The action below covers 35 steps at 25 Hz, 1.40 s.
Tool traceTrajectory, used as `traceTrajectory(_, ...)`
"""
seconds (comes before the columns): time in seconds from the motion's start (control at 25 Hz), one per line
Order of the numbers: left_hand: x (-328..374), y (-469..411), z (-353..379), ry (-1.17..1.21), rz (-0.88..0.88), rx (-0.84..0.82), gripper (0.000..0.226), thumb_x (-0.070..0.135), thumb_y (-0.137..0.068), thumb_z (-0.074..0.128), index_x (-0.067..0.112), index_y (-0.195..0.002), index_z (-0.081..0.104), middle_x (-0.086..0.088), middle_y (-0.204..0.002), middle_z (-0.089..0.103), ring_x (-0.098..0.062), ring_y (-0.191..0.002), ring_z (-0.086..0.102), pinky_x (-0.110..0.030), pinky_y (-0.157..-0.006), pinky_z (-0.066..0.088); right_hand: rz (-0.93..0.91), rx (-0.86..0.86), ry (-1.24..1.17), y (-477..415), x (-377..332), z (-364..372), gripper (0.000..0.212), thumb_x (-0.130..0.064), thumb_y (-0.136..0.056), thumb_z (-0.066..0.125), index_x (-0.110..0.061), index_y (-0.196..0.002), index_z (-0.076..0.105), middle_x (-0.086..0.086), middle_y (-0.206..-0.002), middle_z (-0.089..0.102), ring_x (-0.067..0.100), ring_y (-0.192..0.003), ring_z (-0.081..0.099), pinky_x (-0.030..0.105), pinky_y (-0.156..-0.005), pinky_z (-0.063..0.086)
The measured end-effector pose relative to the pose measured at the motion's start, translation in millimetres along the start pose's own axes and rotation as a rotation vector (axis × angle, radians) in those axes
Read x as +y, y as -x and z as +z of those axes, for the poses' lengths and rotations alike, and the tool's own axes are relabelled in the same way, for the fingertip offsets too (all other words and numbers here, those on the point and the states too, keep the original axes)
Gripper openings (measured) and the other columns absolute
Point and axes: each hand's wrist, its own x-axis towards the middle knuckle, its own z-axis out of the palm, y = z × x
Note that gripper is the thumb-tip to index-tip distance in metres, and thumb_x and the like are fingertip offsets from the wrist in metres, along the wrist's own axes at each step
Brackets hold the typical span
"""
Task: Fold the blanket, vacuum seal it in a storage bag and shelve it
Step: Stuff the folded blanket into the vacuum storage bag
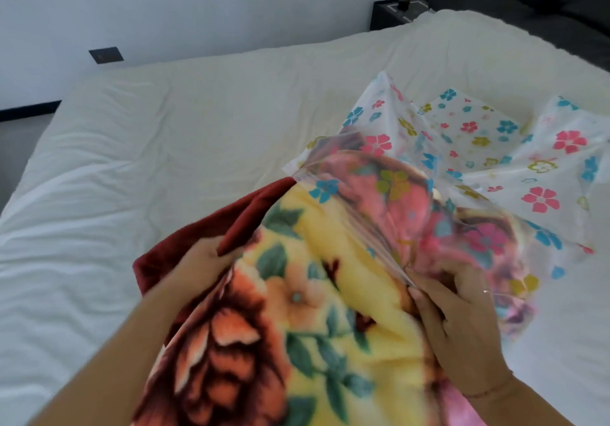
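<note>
Hidden: left hand (201, 260) has its fingertips tucked under the red fold of the blanket (297, 293), so I cannot tell its grip. The blanket's near end is cut off at the bottom, and its far end blurs behind plastic.
Right hand (462, 320): fingers curled, pinching the mouth rim of the bag (478, 148) against the blanket.
Blanket: between both hands on the bed (165, 128), far end inside the bag.
Edges: the bag mouth slants from beyond the left fingers down to the right fingertips.
Room: bare sheet spreads wide to the left of the left fingers. Beyond the right fingers the bag lies slack and crumpled.
Axis: the blanket's length runs away from the hands, up and right, into the bag.
</note>
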Motion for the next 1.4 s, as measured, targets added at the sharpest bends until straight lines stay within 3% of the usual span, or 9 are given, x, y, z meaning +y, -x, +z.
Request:
traceTrajectory(0.08, 7, 37, 39, 0.202, -0.003, 0.019, 0.017, 0.034, -0.073, 0.077, 0.026, -0.088, 0.075, -0.003, -0.084, 0.075, -0.020, -0.083, 0.069, -0.035, -0.076, 0.057, 0.017, -0.011, -0.024, -11, -9, -2, 0.037, -0.040, -0.093, 0.045, -0.009, -0.092, 0.064, 0.007, -0.107, 0.053, 0.026, -0.096, 0.051, 0.042, -0.080, 0.040)
traceTrajectory(0.28, 54, 93, 105, -0.120, 0.196, 0.186, 0.085, 0.084, -0.065, 0.028, 0.031, -0.123, 0.059, 0.003, -0.112, 0.068, -0.017, -0.104, 0.061, -0.026, -0.084, 0.044, 0.169, -0.091, 0.164, -48, -11, -12, 0.065, -0.055, -0.086, 0.041, -0.011, -0.133, 0.048, 0.017, -0.110, 0.053, 0.037, -0.094, 0.054, 0.044, -0.080, 0.048)
traceTrajectory(0.4, 78, 132, 149, -0.334, 0.354, 0.153, 0.117, 0.096, -0.061, 0.015, 0.023, -0.152, 0.019, 0.006, -0.126, 0.060, -0.015, -0.111, 0.057, -0.033, -0.090, 0.044, 0.199, -0.054, 0.129, -67, 4, -26, 0.063, -0.060, -0.080, 0.045, -0.004, -0.106, 0.059, 0.018, -0.109, 0.053, 0.038, -0.101, 0.051, 0.047, -0.089, 0.043)
traceTrajectory(0.48, 81, 143, 175, -0.512, 0.362, 0.206, 0.129, 0.098, -0.057, 0.010, 0.012, -0.152, 0.017, 0.000, -0.121, 0.060, -0.019, -0.110, 0.058, -0.037, -0.090, 0.046, 0.151, -0.084, 0.183, -74, 10, -34, 0.068, -0.065, -0.075, 0.048, -0.005, -0.106, 0.058, 0.017, -0.111, 0.054, 0.038, -0.102, 0.051, 0.050, -0.090, 0.043)
traceTrajectory(0.64, 97, 168, 230, -0.700, 0.384, 0.126, 0.117, 0.093, -0.066, 0.019, 0.002, -0.131, 0.054, 0.003, -0.082, 0.060, -0.017, -0.068, 0.061, -0.030, -0.060, 0.049, 0.011, -0.352, 0.415, -84, 10, -38, 0.069, -0.068, -0.076, 0.047, -0.016, -0.118, 0.063, 0.010, -0.113, 0.055, 0.035, -0.104, 0.050, 0.047, -0.089, 0.040)
traceTrajectory(0.8, 96, 187, 278, -0.760, 0.428, 0.049, 0.118, 0.091, -0.051, 0.029, 0.004, -0.125, 0.058, 0.003, -0.075, 0.057, -0.015, -0.061, 0.056, -0.032, -0.063, 0.038, 0.092, -0.396, 0.367, -80, 26, -38, 0.035, -0.037, -0.086, 0.066, -0.005, -0.101, 0.067, 0.013, -0.101, 0.057, 0.035, -0.096, 0.054, 0.040, -0.080, 0.045)
traceTrajectory(1.0, 99, 195, 300, -0.802, 0.443, 0.078, 0.116, 0.088, -0.054, 0.030, 0.000, -0.126, 0.057, 0.000, -0.076, 0.057, -0.017, -0.061, 0.054, -0.034, -0.067, 0.027, 0.003, -0.286, 0.381, -65, 44, -47, 0.015, -0.005, -0.073, 0.076, -0.004, -0.065, 0.063, 0.012, -0.065, 0.056, 0.035, -0.058, 0.059, 0.034, -0.041, 0.047)
traceTrajectory(1.24, 85, 209, 309, -0.846, 0.401, -0.033, 0.112, 0.087, -0.057, 0.033, 0.003, -0.127, 0.056, -0.001, -0.080, 0.060, -0.018, -0.066, 0.057, -0.037, -0.069, 0.030, -0.177, -0.229, 0.293, -1, 30, -63, 0.029, -0.021, -0.091, 0.044, -0.011, -0.073, 0.065, 0.006, -0.073, 0.060, 0.027, -0.066, 0.059, 0.037, -0.056, 0.051)
traceTrajectory(1.4, 100, 208, 268, -0.765, 0.660, 0.120, 0.072, 0.071, -0.069, 0.048, 0.021, -0.119, 0.060, 0.005, -0.082, 0.060, -0.018, -0.072, 0.059, -0.031, -0.064, 0.044, -0.125, -0.179, 0.253, 23, 42, -71, 0.031, -0.025, -0.093, 0.044, -0.013, -0.077, 0.067, 0.003, -0.076, 0.061, 0.024, -0.068, 0.061, 0.035, -0.058, 0.051)
